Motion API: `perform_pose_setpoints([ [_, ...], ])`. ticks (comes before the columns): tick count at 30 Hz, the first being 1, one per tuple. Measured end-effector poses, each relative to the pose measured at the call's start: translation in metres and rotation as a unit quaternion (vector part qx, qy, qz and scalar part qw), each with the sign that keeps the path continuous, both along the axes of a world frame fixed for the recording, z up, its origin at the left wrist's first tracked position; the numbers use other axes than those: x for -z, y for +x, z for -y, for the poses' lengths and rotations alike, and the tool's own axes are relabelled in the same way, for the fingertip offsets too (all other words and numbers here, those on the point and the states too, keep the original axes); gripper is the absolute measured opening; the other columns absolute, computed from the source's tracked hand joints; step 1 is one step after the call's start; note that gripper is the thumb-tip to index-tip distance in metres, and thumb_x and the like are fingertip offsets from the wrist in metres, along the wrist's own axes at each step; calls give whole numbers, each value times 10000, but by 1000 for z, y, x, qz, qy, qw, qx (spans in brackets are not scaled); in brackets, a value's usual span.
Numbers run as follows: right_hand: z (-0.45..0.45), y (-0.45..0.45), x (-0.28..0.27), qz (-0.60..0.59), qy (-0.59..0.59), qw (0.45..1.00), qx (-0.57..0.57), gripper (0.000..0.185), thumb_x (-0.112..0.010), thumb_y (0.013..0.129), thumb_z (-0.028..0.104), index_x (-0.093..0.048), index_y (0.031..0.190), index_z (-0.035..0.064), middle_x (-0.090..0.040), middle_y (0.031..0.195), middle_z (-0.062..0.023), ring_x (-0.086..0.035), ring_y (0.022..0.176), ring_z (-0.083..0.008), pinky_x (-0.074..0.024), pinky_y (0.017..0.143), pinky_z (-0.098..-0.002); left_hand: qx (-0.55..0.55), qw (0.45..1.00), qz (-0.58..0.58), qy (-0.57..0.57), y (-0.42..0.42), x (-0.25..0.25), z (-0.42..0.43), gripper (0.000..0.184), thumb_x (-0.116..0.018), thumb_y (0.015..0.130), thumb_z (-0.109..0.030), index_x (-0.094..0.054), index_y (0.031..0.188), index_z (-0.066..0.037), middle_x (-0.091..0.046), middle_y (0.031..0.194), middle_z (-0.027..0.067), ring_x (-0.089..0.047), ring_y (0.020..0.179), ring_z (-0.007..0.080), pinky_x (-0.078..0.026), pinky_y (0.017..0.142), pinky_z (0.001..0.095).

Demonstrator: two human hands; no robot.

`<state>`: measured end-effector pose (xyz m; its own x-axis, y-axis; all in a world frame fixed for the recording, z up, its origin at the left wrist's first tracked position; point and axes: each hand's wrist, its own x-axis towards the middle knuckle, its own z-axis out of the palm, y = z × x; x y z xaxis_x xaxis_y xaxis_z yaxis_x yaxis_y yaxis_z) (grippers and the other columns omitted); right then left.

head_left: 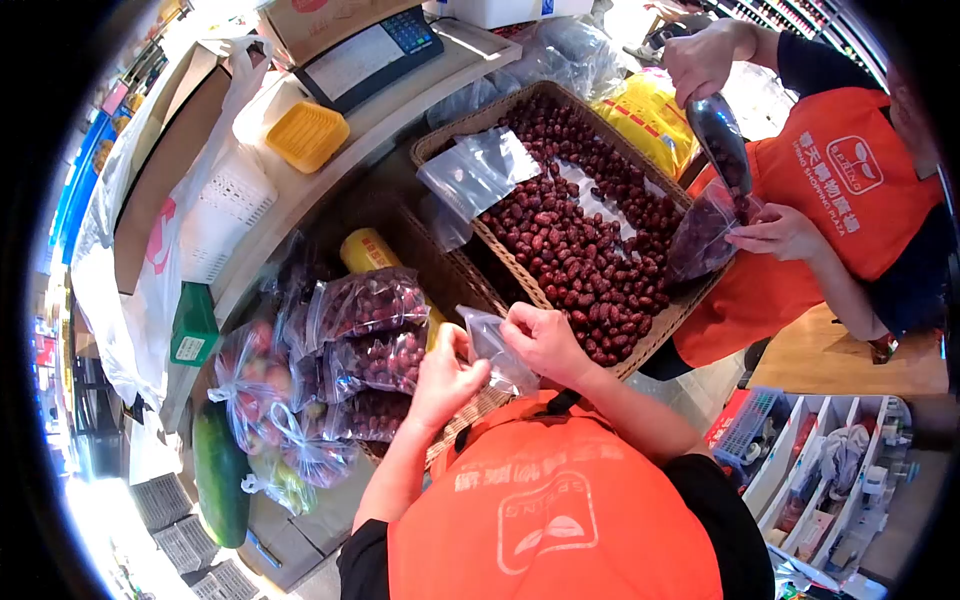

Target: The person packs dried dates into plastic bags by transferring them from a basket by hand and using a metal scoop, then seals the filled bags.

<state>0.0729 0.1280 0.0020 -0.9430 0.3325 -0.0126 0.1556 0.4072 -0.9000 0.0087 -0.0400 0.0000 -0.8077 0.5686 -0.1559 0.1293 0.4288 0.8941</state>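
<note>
A small clear plastic bag (503,362) is stretched between my two hands, in front of my orange apron. My left hand (447,375) pinches its left side with thumb and fingers. The right side is gripped by my right hand (547,343), its fingers curled in. Just beyond, a wicker basket (480,243) holds loose dark red dates (590,262), with a stack of flat clear bags (478,175) across its left rim. Left of my left hand lie several filled bags of dates (375,355), piled up.
A co-worker in an orange apron (815,190) tips a metal scoop (722,140) over a bag (703,235). A yellow tray (307,137), scale (370,58), winter melon (220,470), bagged fruit (250,385) and divided organiser (830,470) stand around.
</note>
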Motion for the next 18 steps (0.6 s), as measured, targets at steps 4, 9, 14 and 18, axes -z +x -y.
perform_pose_setpoints([
  [4, 0, 1, -8, 7, -27, 1000, -10, 145, -583, 834, 118, -555, 777, -12, -524, 593, -94, -491, 558, -86, -421, 522, -281, 2, 1000, 5, -18, 9, 10, -10, 233, -561, 749, -128, -459, 937, -36, -570, 720, 163, -596, 672, 325, -479, 639, 409],
  [9, -3, 4, 1, 2, 56, 998, -40, 240, -649, 758, 190, -511, 883, 38, -608, 716, -144, -639, 673, -273, -497, 616, -367, -30, 998, -36, 52, -1, 18, -10, 110, -531, 777, -60, -464, 864, -46, -463, 644, 102, -471, 567, 193, -425, 557, 340],
  [14, 1, 8, 3, 72, 87, 990, -84, 305, -599, 744, 152, -456, 1000, 67, -617, 761, -196, -633, 756, -379, -486, 659, -471, 12, 992, -125, 19, 4, -3, -20, 149, -578, 736, -22, -449, 808, -31, -487, 618, 121, -522, 567, 268, -427, 545, 369],
  [18, -24, 11, -10, 42, 193, 980, -23, 325, -604, 704, 95, -475, 1002, 73, -632, 833, -180, -622, 788, -384, -488, 674, -476, 51, 976, -197, -82, -9, 0, 2, 151, -561, 712, 4, -459, 818, -30, -521, 682, 170, -550, 647, 372, -436, 598, 440],
])
